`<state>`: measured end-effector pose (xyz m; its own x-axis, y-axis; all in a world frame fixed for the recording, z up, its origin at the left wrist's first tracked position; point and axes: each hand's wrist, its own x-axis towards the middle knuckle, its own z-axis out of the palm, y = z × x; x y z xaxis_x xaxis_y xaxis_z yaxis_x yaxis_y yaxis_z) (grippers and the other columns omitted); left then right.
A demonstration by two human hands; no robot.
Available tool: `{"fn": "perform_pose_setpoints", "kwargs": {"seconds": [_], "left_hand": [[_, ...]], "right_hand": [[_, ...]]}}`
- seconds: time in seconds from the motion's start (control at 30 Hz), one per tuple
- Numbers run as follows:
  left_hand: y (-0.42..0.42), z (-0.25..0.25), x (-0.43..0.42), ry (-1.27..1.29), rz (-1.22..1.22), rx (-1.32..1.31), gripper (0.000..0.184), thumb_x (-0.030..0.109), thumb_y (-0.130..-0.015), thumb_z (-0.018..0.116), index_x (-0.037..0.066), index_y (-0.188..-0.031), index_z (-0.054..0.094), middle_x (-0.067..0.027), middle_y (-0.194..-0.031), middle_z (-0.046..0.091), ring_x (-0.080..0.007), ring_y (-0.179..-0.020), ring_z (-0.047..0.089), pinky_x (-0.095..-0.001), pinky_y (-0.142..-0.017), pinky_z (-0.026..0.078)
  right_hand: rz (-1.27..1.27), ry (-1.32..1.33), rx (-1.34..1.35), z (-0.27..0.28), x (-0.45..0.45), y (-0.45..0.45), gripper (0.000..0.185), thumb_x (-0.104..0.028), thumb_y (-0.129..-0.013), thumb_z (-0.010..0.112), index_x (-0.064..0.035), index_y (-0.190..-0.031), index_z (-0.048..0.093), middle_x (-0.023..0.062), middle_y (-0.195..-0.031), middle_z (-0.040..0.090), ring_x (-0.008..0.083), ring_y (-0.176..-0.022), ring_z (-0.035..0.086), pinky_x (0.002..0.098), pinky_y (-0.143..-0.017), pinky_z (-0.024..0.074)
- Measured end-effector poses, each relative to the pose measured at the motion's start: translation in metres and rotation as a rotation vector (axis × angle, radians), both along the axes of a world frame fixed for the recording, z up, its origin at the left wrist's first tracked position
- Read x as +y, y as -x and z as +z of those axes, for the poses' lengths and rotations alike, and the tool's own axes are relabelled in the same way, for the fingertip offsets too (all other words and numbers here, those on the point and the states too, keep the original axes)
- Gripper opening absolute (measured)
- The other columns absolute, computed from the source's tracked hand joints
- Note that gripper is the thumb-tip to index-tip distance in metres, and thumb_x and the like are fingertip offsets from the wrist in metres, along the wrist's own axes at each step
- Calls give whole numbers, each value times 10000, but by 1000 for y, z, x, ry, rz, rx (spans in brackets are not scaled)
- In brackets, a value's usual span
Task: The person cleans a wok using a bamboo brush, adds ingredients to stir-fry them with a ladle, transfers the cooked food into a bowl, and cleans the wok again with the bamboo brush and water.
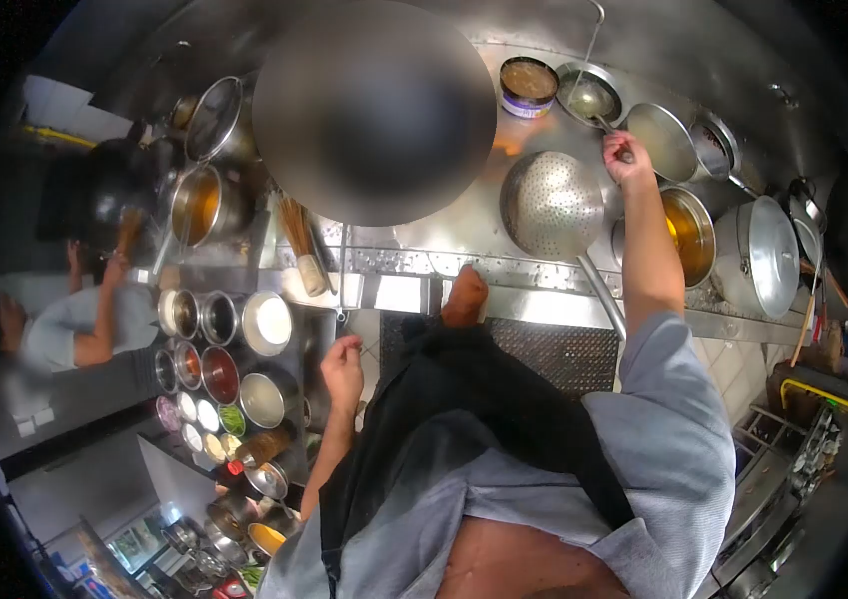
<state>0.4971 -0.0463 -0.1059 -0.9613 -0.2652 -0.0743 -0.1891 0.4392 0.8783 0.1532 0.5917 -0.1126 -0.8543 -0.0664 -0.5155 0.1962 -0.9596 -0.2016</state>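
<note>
My right hand (628, 158) grips the handle of a ladle (603, 124). The ladle's far end reaches into a metal bowl (611, 80) at the back of the steel counter, below a thin bent spout (595, 35). Close to that arm lies a perforated strainer (553, 203) with a long metal handle. My left hand (344, 371) hangs low in front of the counter, fingers curled, with nothing visible in it. Beside the bowl stands an open tin (528, 84) with brownish contents. A large round wok area (374, 110) at the left is blurred.
Pots, one with amber liquid (685, 232), and a big aluminium pot (771, 255) stand at right. A bamboo brush (302, 235) lies by the left counter edge. Ingredient containers (220, 374) crowd the left side. Another person (94, 324) works at far left.
</note>
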Motion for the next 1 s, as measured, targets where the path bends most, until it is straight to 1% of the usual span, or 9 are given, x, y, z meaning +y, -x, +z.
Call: {"fn": "perform_pose_setpoints", "kwargs": {"seconds": [0.1,0.13,0.23,0.4,0.5,0.63,0.77,0.93,1.0], "left_hand": [[24,2,15,-102,-19,34,157,24,-962,553,-12,-982,704,-61,-886,702,-131,-819,633,-265,-775,500],[38,6,18,7,-68,55,156,51,-959,567,-5,-981,711,-64,-882,705,-136,-822,641,-268,-765,502],[89,14,31,121,-163,158,155,49,-932,596,-12,-1028,701,-102,-901,721,-154,-826,657,-296,-759,518],[177,61,73,516,-306,603,312,126,-860,680,38,-1159,687,-154,-1034,672,-364,-940,644,-436,-858,517],[207,41,78,760,-434,302,340,238,-866,684,75,-1163,700,-119,-1080,674,-319,-1034,615,-457,-832,500],[236,1,73,673,-411,344,200,234,-885,666,83,-993,739,-106,-927,700,-332,-895,660,-486,-794,493],[234,14,74,747,-436,321,180,244,-896,640,115,-969,743,-86,-909,707,-312,-875,668,-479,-784,493],[231,14,67,744,-431,357,176,246,-897,638,127,-970,746,-76,-902,706,-306,-873,668,-468,-777,494],[231,19,65,714,-452,342,176,214,-895,636,117,-995,745,-91,-932,707,-319,-895,667,-463,-798,503]], "right_hand": [[-39,33,61,42,-10,-36,75,-14,-882,499,52,-918,493,13,-682,494,124,-547,500,236,-486,437],[-9,167,104,48,-7,-46,263,-17,-883,495,128,-1099,460,13,-685,493,123,-556,508,230,-496,435],[13,73,138,101,-31,-90,385,-35,-906,473,167,-1226,409,20,-707,497,120,-567,512,245,-486,432],[97,163,279,196,-105,-170,481,-60,-949,455,186,-1345,337,34,-766,510,110,-572,511,254,-467,426],[101,159,295,230,-151,-208,513,-76,-966,463,188,-1380,316,46,-783,509,101,-552,498,248,-440,414],[138,190,282,241,-205,-247,511,-96,-984,475,172,-1391,320,31,-796,520,87,-540,502,240,-410,421],[230,185,193,235,-249,-275,524,-115,-969,496,143,-1403,357,22,-797,529,78,-538,506,234,-403,425],[409,-79,22,210,-277,-286,456,-140,-955,524,3,-1384,464,1,-755,503,85,-483,474,239,-357,384],[471,-246,-6,204,-282,-281,454,-139,-945,533,6,-1370,471,8,-744,510,93,-474,481,237,-357,382]]}}
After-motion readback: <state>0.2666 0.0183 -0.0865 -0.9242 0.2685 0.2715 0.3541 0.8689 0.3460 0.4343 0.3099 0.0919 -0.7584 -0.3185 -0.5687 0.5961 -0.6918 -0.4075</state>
